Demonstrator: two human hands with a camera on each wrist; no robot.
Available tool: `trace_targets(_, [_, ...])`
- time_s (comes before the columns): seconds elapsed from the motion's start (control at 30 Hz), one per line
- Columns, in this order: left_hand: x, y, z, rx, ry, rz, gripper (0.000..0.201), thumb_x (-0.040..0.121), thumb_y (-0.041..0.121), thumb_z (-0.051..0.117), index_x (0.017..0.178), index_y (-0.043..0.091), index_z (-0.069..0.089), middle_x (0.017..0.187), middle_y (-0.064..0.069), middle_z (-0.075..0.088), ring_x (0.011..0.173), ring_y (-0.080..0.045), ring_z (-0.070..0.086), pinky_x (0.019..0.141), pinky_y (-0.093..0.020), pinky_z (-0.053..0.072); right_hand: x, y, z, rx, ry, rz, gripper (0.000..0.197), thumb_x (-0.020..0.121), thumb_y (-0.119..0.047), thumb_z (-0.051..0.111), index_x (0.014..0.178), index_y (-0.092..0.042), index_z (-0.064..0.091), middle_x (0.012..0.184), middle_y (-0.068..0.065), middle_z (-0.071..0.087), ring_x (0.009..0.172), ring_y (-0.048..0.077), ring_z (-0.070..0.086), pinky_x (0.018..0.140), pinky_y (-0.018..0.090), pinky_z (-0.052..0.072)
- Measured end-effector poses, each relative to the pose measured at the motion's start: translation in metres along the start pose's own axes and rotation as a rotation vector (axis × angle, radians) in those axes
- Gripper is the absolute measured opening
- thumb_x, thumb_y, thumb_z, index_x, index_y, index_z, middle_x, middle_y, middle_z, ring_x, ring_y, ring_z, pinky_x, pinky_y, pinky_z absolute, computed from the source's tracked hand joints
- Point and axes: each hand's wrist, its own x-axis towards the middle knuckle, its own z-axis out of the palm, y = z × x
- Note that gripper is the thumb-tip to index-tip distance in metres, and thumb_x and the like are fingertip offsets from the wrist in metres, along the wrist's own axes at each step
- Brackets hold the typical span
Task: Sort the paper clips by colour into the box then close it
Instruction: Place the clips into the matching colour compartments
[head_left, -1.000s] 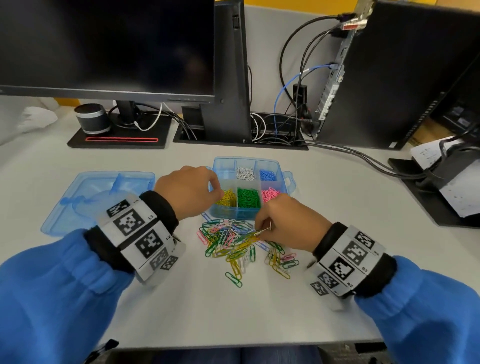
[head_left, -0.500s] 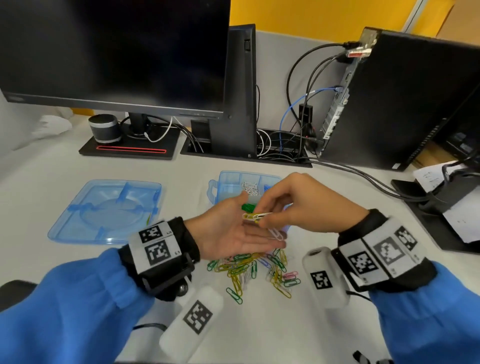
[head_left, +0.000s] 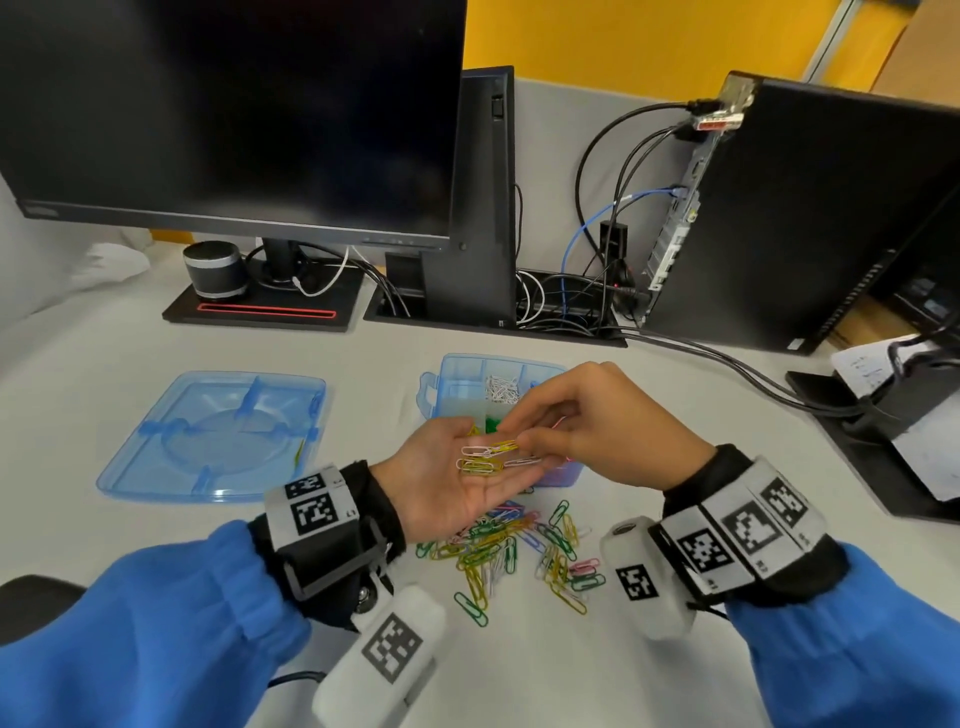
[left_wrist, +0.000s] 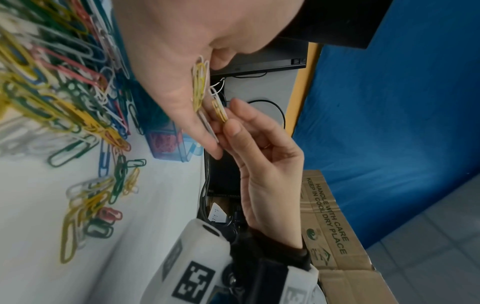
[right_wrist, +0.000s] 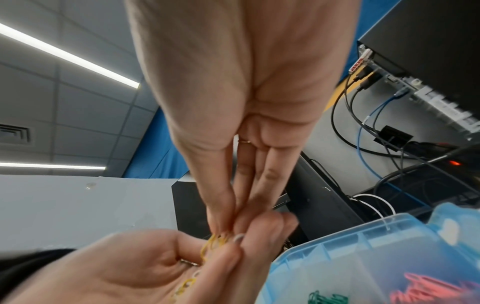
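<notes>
My left hand (head_left: 467, 483) lies palm up above the table with straight fingers, carrying a few yellow and white paper clips (head_left: 480, 460) on the palm. The thumb and forefinger of my right hand (head_left: 524, 441) pinch a yellow clip (left_wrist: 219, 111) over the left fingers. Behind both hands stands the blue compartment box (head_left: 454, 387), open, with white, green and pink clips sorted in it; the hands cover much of it. A mixed pile of clips (head_left: 509, 551) lies on the table under the hands.
The box's blue lid (head_left: 208, 436) lies flat to the left. A monitor base (head_left: 260, 306), a small speaker (head_left: 213, 267), a computer tower (head_left: 810, 218) and cables (head_left: 727, 364) line the back. A black stand with papers (head_left: 893, 415) is at the right.
A second ago my left hand was at the box and my right at the pile. My left hand has since turned palm up and the right has brought clips over it.
</notes>
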Motion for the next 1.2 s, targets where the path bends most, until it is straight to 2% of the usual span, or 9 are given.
trace_targets(0.2, [-0.001, -0.001, 0.001, 0.015, -0.025, 0.01, 0.059, 0.104, 0.037, 0.023, 0.122, -0.011, 0.054, 0.117, -0.032, 0.062, 0.102, -0.04, 0.065, 0.084, -0.047, 0.053, -0.001, 0.004, -0.003, 0.127, -0.013, 0.012, 0.016, 0.083, 0.002, 0.068, 0.092, -0.01, 0.075, 0.079, 0.008, 0.073, 0.072, 0.014, 0.07, 0.065, 0.023, 0.056])
trace_targets(0.37, [0.0, -0.003, 0.0, 0.032, -0.006, 0.003, 0.069, 0.103, 0.043, 0.021, 0.109, -0.013, 0.06, 0.115, -0.032, 0.063, 0.095, -0.042, 0.067, 0.084, -0.045, 0.052, 0.002, 0.011, -0.005, 0.028, -0.004, -0.008, 0.018, 0.081, -0.001, 0.071, 0.089, -0.017, 0.075, 0.079, 0.0, 0.073, 0.072, 0.009, 0.066, 0.07, 0.021, 0.055])
trace_targets(0.5, [-0.001, -0.002, 0.001, 0.059, -0.014, 0.0, 0.073, 0.101, 0.051, 0.018, 0.119, -0.009, 0.056, 0.118, -0.029, 0.063, 0.104, -0.04, 0.065, 0.086, -0.043, 0.052, 0.002, 0.011, 0.001, -0.051, 0.056, -0.019, 0.014, 0.083, -0.009, 0.071, 0.088, -0.02, 0.077, 0.078, -0.005, 0.071, 0.07, 0.003, 0.06, 0.063, 0.012, 0.045])
trace_targets(0.6, [-0.003, -0.004, 0.004, 0.032, -0.014, 0.018, 0.077, 0.099, 0.056, 0.02, 0.112, -0.009, 0.059, 0.108, -0.028, 0.067, 0.087, -0.038, 0.071, 0.078, -0.047, 0.054, 0.002, 0.006, 0.012, -0.052, 0.02, -0.038, 0.006, 0.084, -0.016, 0.071, 0.087, -0.018, 0.076, 0.077, -0.004, 0.069, 0.07, 0.008, 0.058, 0.063, 0.014, 0.044])
trace_targets(0.67, [-0.004, -0.005, 0.005, -0.004, -0.018, 0.029, 0.081, 0.098, 0.06, 0.019, 0.109, -0.009, 0.06, 0.101, -0.024, 0.069, 0.079, -0.033, 0.072, 0.077, -0.048, 0.054, 0.002, 0.003, 0.019, -0.075, -0.004, -0.057, 0.005, 0.085, -0.019, 0.07, 0.087, -0.018, 0.075, 0.076, -0.005, 0.065, 0.068, 0.005, 0.054, 0.063, 0.012, 0.041])
trace_targets(0.77, [-0.006, -0.003, 0.007, -0.072, -0.049, 0.039, 0.085, 0.096, 0.064, 0.019, 0.104, -0.009, 0.062, 0.087, -0.019, 0.069, 0.07, -0.028, 0.069, 0.07, -0.04, 0.058, 0.003, 0.004, 0.027, -0.161, -0.004, -0.098, 0.011, 0.083, -0.022, 0.073, 0.093, -0.018, 0.075, 0.08, -0.004, 0.062, 0.068, 0.003, 0.052, 0.064, 0.011, 0.04])
trace_targets(0.93, [-0.007, -0.002, 0.009, -0.053, -0.034, 0.059, 0.08, 0.097, 0.061, 0.02, 0.102, -0.007, 0.061, 0.081, -0.018, 0.067, 0.066, -0.027, 0.067, 0.063, -0.029, 0.057, 0.005, 0.005, 0.034, -0.204, 0.008, -0.126, 0.011, 0.082, -0.022, 0.074, 0.092, -0.017, 0.071, 0.08, -0.009, 0.053, 0.07, 0.002, 0.047, 0.066, 0.01, 0.037])
trace_targets(1.07, [-0.006, -0.004, 0.007, -0.045, 0.002, 0.074, 0.074, 0.099, 0.057, 0.022, 0.099, -0.005, 0.062, 0.082, -0.016, 0.066, 0.077, -0.025, 0.065, 0.072, -0.03, 0.056, 0.005, 0.008, 0.037, -0.227, -0.016, -0.127, 0.008, 0.088, -0.021, 0.066, 0.091, -0.014, 0.065, 0.082, -0.013, 0.044, 0.074, -0.002, 0.044, 0.067, 0.008, 0.033])
trace_targets(1.2, [-0.007, -0.004, 0.007, -0.045, 0.023, 0.077, 0.071, 0.1, 0.055, 0.023, 0.103, -0.005, 0.06, 0.081, -0.017, 0.067, 0.066, -0.027, 0.069, 0.066, -0.034, 0.059, 0.006, 0.01, 0.038, -0.218, -0.038, -0.109, 0.005, 0.092, -0.023, 0.061, 0.091, -0.018, 0.062, 0.083, -0.011, 0.045, 0.075, 0.0, 0.043, 0.068, 0.009, 0.033])
